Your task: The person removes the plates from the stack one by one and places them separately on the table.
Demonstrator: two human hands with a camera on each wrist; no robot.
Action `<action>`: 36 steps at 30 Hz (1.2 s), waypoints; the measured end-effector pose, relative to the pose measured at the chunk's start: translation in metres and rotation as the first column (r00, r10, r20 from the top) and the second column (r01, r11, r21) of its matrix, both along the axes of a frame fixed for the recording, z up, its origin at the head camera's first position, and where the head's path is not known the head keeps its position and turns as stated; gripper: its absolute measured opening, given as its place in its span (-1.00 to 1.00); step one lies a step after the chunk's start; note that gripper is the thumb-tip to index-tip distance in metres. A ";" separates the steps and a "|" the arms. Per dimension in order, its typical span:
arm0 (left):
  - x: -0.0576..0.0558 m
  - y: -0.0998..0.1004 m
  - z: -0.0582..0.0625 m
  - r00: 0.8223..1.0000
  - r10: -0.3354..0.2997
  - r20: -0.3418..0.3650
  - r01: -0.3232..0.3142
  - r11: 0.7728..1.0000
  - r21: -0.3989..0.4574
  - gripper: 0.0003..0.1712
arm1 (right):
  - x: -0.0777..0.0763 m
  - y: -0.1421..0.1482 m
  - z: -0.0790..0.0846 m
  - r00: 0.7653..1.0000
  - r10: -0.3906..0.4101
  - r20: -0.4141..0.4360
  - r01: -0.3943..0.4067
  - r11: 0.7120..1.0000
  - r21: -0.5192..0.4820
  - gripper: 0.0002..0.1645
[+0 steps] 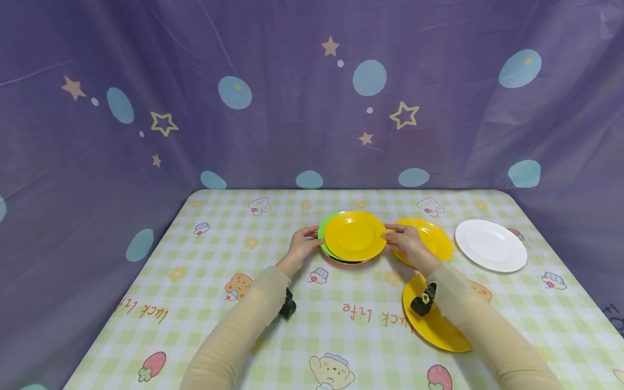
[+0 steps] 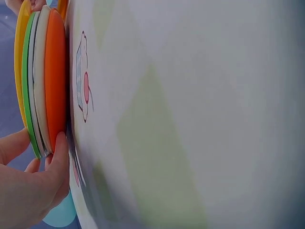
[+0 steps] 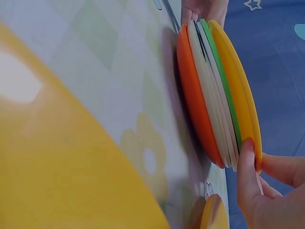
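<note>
Head view: we judge stacking underway; both hands, left hand [image 1: 303, 245] and right hand [image 1: 408, 244], pinch the yellow plate [image 1: 355, 236] atop the stack [image 3: 209, 100]; next, centre it.

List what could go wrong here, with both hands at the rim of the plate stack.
1. The stack is uneven: the green plate juts out left under the top yellow plate, so plates may slide if it is lifted or pushed.
2. The left hand and right hand touch only the rims with fingertips; the hold looks slight.
3. The right forearm lies over a near yellow plate and could knock it.
</note>
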State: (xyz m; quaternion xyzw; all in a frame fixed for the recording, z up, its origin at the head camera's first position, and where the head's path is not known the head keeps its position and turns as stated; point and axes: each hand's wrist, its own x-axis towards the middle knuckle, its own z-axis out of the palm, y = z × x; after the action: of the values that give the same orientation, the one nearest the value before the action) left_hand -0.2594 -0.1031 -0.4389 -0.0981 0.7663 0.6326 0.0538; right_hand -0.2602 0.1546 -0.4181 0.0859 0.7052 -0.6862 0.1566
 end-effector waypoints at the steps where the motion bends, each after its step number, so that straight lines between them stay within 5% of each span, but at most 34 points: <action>1: 0.000 0.001 0.000 1.000 0.001 -0.004 -0.001 1.000 -0.004 -0.53 | 0.001 0.001 0.000 1.000 -0.002 0.004 0.002 1.000 -0.004 -0.43; 36: 0.000 0.002 0.000 1.000 0.009 -0.012 -0.010 0.999 -0.034 -0.50 | 0.008 0.026 0.011 0.996 -0.046 0.073 0.044 0.999 0.032 -0.40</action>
State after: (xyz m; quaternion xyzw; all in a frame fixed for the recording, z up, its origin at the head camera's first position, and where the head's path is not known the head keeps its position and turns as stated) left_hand -0.2597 -0.1015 -0.4392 -0.0990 0.7768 0.6204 0.0448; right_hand -0.2518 0.1810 -0.4067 0.1293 0.7072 -0.6751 0.1655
